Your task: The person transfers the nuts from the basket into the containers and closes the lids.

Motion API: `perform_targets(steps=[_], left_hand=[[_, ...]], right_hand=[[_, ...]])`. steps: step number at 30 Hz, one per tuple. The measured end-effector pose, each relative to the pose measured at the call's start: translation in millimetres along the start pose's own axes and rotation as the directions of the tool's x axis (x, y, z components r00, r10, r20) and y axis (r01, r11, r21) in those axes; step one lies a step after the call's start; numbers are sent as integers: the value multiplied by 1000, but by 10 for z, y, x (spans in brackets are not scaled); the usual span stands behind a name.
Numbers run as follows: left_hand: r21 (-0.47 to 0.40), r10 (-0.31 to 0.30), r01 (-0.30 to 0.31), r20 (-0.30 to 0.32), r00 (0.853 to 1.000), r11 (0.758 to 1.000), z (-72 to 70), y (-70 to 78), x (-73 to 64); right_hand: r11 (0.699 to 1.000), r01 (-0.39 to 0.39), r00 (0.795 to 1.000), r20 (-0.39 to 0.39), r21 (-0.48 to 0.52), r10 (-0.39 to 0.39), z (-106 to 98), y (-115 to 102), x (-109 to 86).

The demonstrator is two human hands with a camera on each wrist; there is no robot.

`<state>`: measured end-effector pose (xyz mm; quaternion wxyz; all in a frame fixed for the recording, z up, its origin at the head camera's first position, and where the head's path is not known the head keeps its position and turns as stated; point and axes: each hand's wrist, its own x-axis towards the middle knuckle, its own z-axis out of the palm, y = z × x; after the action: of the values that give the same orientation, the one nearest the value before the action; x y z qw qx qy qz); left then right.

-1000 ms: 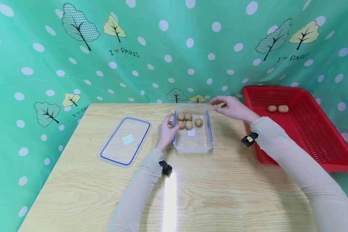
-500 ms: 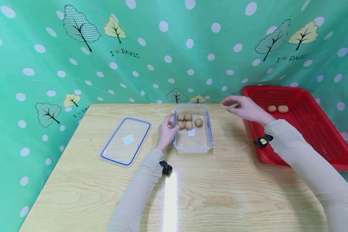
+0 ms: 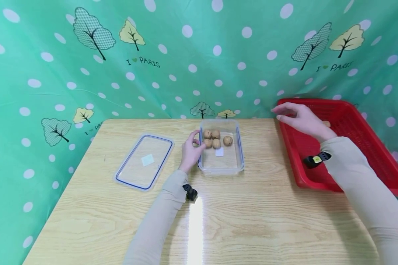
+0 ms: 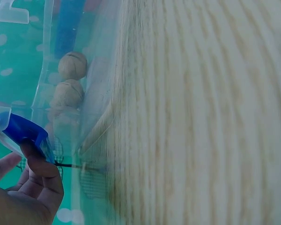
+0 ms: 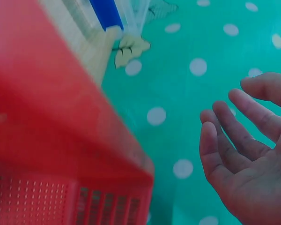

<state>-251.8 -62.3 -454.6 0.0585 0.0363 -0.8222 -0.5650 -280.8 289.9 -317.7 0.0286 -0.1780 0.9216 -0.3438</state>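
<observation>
Walnuts point(image 3: 215, 134) in the clear container point(image 3: 220, 170), right hand point(image 3: 300, 118) at the red basket point(image 3: 304, 177)

Half a second ago the right hand was between the container and the basket; now it has shifted right, crossing the basket's far left corner in the head view. Two walnuts showed inside the basket then; now the hand hides all but part of one point(image 3: 326, 123). The left hand point(image 3: 190, 151), container and lid point(image 3: 144, 162) match the earlier frame.

The right hand's fingers are spread and loosely bent, thumb apart. The left hand pinches the container's left side, thumb and fingers at a blue-edged flap. Both arms wear pale sleeves.

Five round, wrinkled brown walnuts lie in the container: four clustered toward its far left corner, one slightly apart to their right. The container, see-through and rectangular, stands near the far edge of the wood-grained table point(image 3: 245, 213). The flat lid, rimmed in blue, lies toward the far left corner. The plastic basket, with perforated sides, sits along the right edge.
</observation>
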Motion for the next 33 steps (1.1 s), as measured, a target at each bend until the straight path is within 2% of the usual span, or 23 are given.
perform_targets(steps=[10, 20, 33], left_hand=[[3, 8, -8, -5, 1000, 1000, -14, -3, -8], [11, 13, -13, -5, 1000, 1000, -3, -18, 4], [11, 16, -16, -4, 1000, 1000, -7, -14, 0]], right_hand=[[995, -98, 995, -21, -14, 98, -209, 405, -70], [973, -230, 973, -4, -23, 230, -269, 765, -133], [960, -281, 959, -46, 8, 281, -285, 1210, -159]])
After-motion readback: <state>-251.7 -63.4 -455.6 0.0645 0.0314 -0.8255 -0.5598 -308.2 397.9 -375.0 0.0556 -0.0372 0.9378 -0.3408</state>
